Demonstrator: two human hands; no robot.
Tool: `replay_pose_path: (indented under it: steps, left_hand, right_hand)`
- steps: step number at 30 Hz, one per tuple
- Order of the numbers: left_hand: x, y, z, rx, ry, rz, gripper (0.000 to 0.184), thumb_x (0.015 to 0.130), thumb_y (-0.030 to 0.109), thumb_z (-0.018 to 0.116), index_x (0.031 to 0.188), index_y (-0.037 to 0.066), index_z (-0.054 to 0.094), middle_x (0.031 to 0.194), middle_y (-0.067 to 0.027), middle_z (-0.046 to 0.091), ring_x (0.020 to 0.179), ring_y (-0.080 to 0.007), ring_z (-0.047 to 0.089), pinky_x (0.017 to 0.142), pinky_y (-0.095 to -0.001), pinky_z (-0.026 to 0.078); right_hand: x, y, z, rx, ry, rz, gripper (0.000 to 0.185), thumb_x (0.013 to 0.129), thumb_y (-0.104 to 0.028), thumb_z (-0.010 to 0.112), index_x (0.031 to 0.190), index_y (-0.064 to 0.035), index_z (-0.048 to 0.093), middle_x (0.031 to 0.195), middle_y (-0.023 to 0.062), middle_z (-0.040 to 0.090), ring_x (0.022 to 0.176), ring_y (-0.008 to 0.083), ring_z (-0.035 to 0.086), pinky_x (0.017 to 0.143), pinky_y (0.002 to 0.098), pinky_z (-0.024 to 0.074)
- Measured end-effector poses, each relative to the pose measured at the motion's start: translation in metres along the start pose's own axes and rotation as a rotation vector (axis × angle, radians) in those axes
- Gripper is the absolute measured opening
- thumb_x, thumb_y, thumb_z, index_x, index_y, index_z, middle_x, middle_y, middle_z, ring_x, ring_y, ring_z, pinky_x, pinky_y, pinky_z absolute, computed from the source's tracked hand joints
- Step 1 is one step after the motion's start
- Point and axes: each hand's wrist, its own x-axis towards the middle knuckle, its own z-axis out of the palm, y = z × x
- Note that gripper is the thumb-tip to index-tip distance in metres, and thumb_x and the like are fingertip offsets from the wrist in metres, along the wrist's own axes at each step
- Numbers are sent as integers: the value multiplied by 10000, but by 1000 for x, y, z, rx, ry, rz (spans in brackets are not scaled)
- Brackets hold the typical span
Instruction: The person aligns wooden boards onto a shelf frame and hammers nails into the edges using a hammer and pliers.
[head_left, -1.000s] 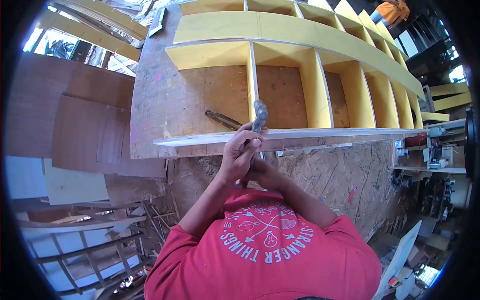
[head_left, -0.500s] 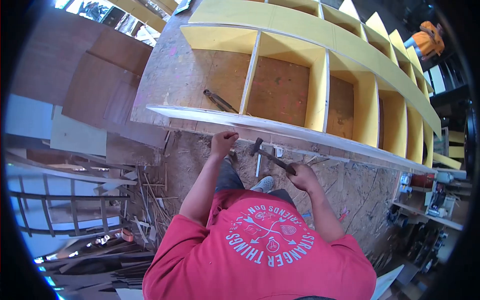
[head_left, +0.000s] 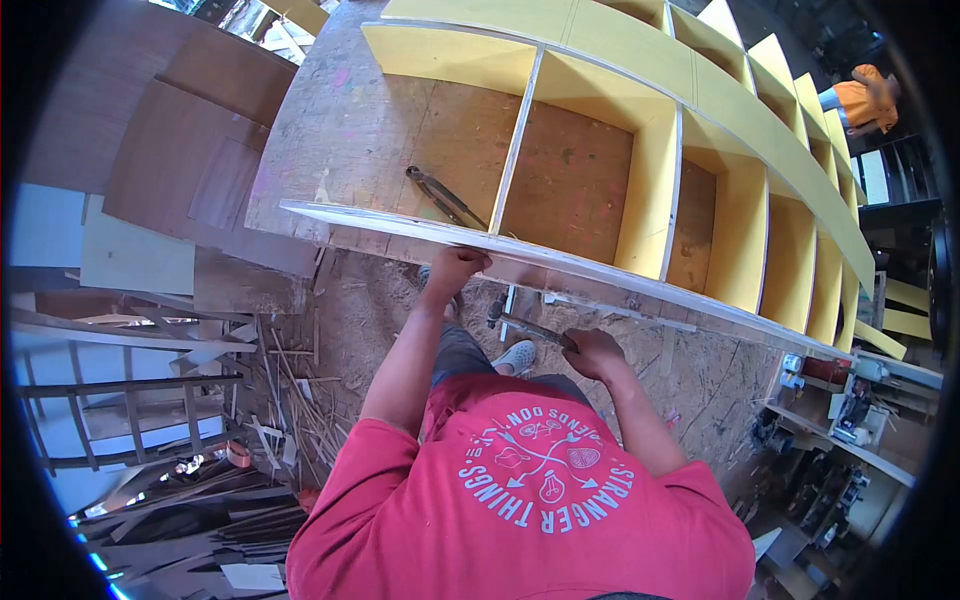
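My right hand (head_left: pixel 595 355) is wrapped round the handle of a hammer (head_left: pixel 535 332), whose head points left, just below the long front board (head_left: pixel 600 277) of a yellow-panelled frame. My left hand (head_left: pixel 460 272) is closed in a pinch against that board's outer face, near the first upright divider (head_left: pixel 516 140). Whatever its fingertips hold is too small to make out. Behind the board, a dark tool that looks like pincers (head_left: pixel 435 190) lies in the first compartment, touching the divider's foot.
Several yellow compartments of the frame (head_left: pixel 735 235) stretch to the right on a worn wooden tabletop (head_left: pixel 300 165). Wood sheets (head_left: pixel 175 150) lie at the left, with scrap strips (head_left: pixel 300 420) on the ground. A person in orange (head_left: pixel 862 100) stands at the far right.
My left hand has risen from below the front board to touch its face. The hammer in my right hand has shifted slightly left and down. The view has turned slightly.
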Motion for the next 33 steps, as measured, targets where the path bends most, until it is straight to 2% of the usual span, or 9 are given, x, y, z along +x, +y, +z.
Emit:
replay_pose_path:
  steps: [8,11,14,17,22,25,26,29,33]
  left_hand:
    - [11,1,-2,-112,-39,23,160,804,-2,814,959,-22,778,910,-94,791,830,-170,743,799,-324,577]
    - [12,1,-2,-114,-44,41,170,801,-18,804,969,-26,775,908,-103,793,822,-178,747,795,-331,580]
    - [13,3,-1,-97,-33,4,174,804,-33,793,977,-29,775,903,-103,796,826,-180,752,795,-330,583]
    - [17,-3,-4,-145,-60,39,172,807,-48,780,978,-33,775,897,-107,798,833,-184,756,797,-332,587]
    - [11,5,-1,-156,-36,37,215,825,-106,741,1028,-39,752,918,-116,790,840,-190,756,802,-337,606]
    - [14,2,-1,-146,-39,35,214,819,-105,759,1022,-37,750,919,-110,788,840,-192,755,799,-342,607]
    - [14,-1,-1,-156,-29,37,201,807,-8,848,991,-2,767,906,-73,777,841,-173,721,796,-341,566]
    - [15,-4,-1,-179,-40,60,218,812,3,860,1008,-1,766,924,-72,775,851,-176,722,803,-344,566]
    - [16,-4,-1,-190,-56,67,261,811,2,866,1049,-5,760,956,-80,774,871,-184,723,818,-345,565]
  right_hand:
    - [5,-12,-7,30,-18,-43,419,978,-515,658,1040,-101,666,959,207,732,946,454,697,816,555,532]
    - [14,-4,4,63,34,-182,425,992,-507,647,1036,-84,646,952,205,728,937,463,692,805,556,526]
    - [18,-19,-10,60,-71,-158,440,999,-498,648,1125,-77,663,993,219,735,977,472,690,846,543,533]
    - [35,-14,-7,28,-89,-260,478,999,-494,655,1262,-96,677,1097,236,737,1064,465,683,912,524,535]
    - [44,-23,-31,83,-70,-186,526,992,-486,674,1388,-140,659,1251,234,713,1177,425,671,996,488,525]
    - [50,-21,-34,32,-150,-232,526,990,-483,681,1392,-144,662,1275,226,710,1195,410,672,1013,473,522]
    - [49,-20,-32,-5,-180,-269,524,990,-480,683,1390,-143,664,1277,224,710,1198,406,673,1018,468,521]
    - [43,-27,-41,84,-29,-122,503,993,-468,681,1377,-144,675,1278,225,709,1200,402,672,1019,462,521]
    - [52,-18,-31,15,-109,-235,494,996,-453,677,1372,-133,675,1273,228,708,1193,411,673,1012,463,523]
